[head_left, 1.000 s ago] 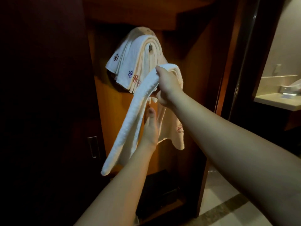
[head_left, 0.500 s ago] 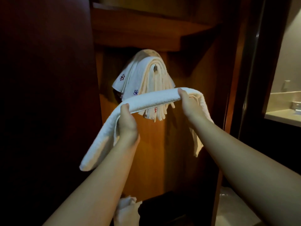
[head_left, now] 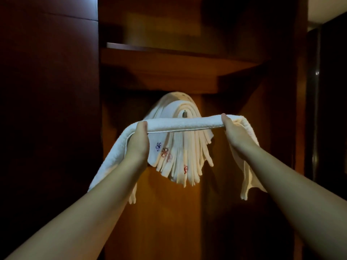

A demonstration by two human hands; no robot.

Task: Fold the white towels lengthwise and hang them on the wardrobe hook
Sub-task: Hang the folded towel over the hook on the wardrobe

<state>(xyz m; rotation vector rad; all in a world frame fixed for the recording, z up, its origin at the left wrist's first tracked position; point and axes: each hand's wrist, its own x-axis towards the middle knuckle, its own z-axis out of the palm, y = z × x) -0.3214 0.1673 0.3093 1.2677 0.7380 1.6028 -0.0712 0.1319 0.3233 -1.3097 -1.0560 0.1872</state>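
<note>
A folded white towel (head_left: 185,123) is stretched level between both hands, its two ends drooping outside them. My left hand (head_left: 138,141) grips it on the left and my right hand (head_left: 233,134) grips it on the right. Just behind and slightly above the stretched towel, a metal hook (head_left: 185,114) sticks out of the wardrobe's back panel. Several folded white towels (head_left: 180,156) with small blue and red embroidered marks hang draped over that hook, their ends pointing down.
A wooden shelf (head_left: 169,59) crosses the wardrobe above the hook. A dark wardrobe door (head_left: 48,109) stands close on the left. Another dark wooden panel (head_left: 281,128) closes the right side.
My left hand went from hanging low under the towel to gripping it, and both hands raised and pulled the towel level in front of the hook. The view tilted upward.
</note>
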